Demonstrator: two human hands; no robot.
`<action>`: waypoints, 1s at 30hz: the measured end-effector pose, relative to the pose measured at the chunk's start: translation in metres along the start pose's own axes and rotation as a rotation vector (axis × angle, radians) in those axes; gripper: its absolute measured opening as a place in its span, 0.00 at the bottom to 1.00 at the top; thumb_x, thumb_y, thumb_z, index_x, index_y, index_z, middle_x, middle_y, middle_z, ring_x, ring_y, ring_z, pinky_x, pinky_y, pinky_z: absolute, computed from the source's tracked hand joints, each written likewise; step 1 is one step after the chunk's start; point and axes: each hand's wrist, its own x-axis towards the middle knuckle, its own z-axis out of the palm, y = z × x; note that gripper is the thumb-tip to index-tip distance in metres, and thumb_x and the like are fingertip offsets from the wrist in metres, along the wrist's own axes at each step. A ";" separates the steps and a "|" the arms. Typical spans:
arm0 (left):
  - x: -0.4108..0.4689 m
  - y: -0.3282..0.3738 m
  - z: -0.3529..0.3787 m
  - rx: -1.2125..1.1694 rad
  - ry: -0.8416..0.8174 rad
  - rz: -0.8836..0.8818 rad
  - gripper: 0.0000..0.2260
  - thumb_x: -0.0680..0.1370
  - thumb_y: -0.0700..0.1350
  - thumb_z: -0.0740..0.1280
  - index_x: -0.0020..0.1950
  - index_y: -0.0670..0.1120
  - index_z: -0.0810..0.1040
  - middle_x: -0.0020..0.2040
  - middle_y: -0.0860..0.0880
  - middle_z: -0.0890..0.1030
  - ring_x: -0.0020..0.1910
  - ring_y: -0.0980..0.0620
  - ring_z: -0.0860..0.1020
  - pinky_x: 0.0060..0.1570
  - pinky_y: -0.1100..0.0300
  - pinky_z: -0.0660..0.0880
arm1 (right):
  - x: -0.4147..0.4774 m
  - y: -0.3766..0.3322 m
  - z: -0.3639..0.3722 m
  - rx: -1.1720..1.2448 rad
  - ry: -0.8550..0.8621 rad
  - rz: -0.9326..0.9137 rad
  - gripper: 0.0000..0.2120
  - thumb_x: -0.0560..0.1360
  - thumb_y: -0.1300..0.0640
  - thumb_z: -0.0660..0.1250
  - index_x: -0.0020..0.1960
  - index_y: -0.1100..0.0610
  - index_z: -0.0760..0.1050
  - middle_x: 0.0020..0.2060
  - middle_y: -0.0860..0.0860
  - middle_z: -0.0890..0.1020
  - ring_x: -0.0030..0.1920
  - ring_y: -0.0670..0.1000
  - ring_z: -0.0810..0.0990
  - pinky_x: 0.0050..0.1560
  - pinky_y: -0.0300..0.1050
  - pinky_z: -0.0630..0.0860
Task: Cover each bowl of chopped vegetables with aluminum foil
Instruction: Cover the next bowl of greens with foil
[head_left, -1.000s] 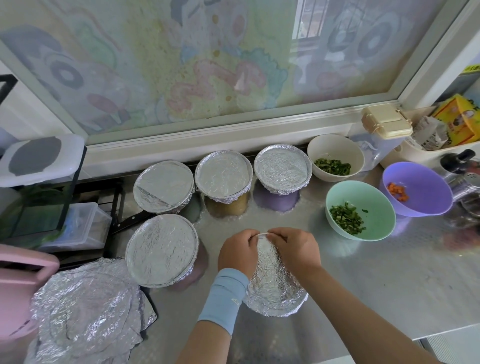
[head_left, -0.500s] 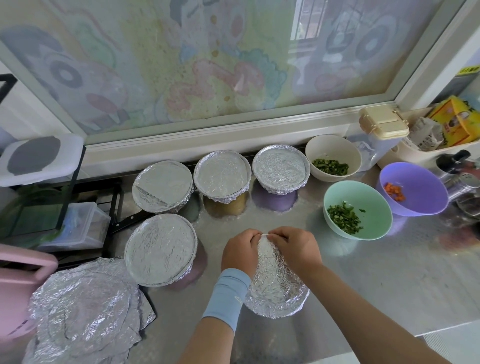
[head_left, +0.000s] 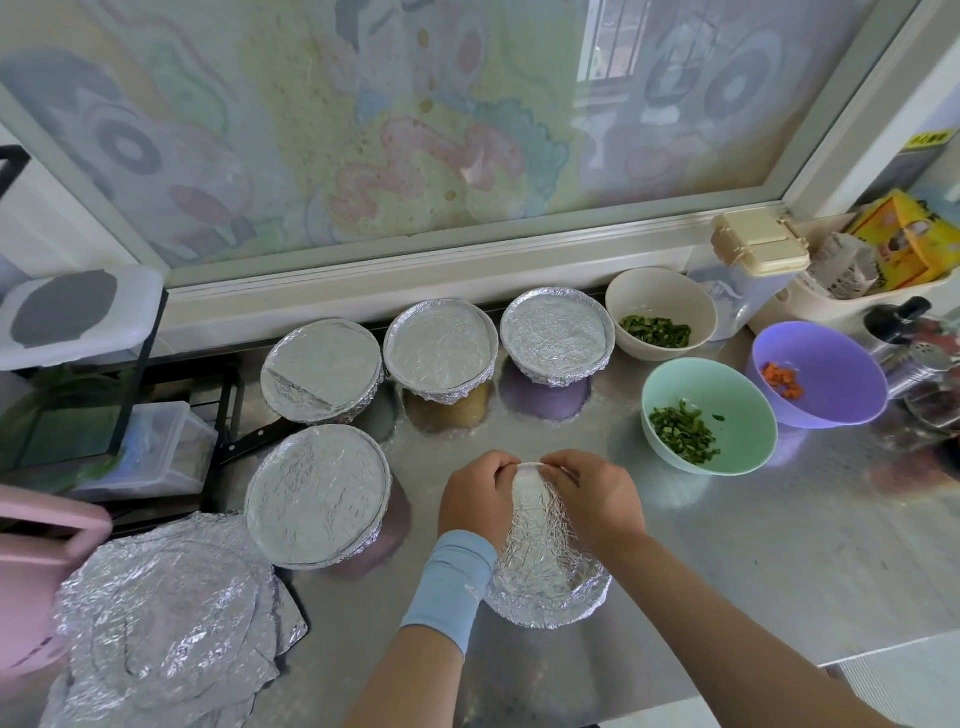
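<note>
Pinching, head view: your left hand (head_left: 475, 501) and right hand (head_left: 597, 499) each grip the far edge of the foil sheet (head_left: 535, 556), near-centre on the counter (head_left: 779, 545). Judged light, thin, tear-prone; hold at the rim, crimp gently.

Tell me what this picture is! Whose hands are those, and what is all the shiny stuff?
No machine, just a person. The camera sits on their head and looks down, so you see their own arms. The left hand, above a blue wristband, and the right hand both pinch the far edge of a crinkly foil sheet; what lies under it is hidden. On the metal counter, a back row of three covered bowls and one nearer covered bowl wear foil lids. Three are open: a cream bowl and a green bowl with chopped greens, a purple bowl with orange bits. A foil pile lies at the left.
</note>
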 end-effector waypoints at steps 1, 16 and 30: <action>-0.002 0.001 0.001 0.011 0.012 -0.008 0.07 0.80 0.45 0.65 0.51 0.50 0.82 0.45 0.54 0.84 0.43 0.53 0.80 0.45 0.60 0.77 | -0.002 0.000 -0.001 -0.004 0.012 0.005 0.06 0.76 0.49 0.70 0.51 0.47 0.84 0.42 0.43 0.86 0.44 0.46 0.82 0.48 0.42 0.77; 0.000 0.004 0.002 -0.038 -0.056 0.028 0.06 0.79 0.45 0.68 0.51 0.51 0.84 0.44 0.55 0.85 0.42 0.57 0.80 0.46 0.61 0.78 | 0.004 0.002 0.000 -0.009 -0.062 0.020 0.06 0.75 0.45 0.70 0.49 0.43 0.84 0.40 0.40 0.85 0.44 0.43 0.82 0.49 0.44 0.78; -0.002 0.006 0.005 0.011 -0.067 0.039 0.07 0.80 0.48 0.65 0.54 0.52 0.83 0.47 0.55 0.85 0.46 0.55 0.81 0.48 0.56 0.78 | 0.005 0.000 -0.001 0.006 -0.008 0.062 0.05 0.72 0.44 0.73 0.43 0.44 0.84 0.33 0.40 0.83 0.36 0.41 0.80 0.40 0.40 0.76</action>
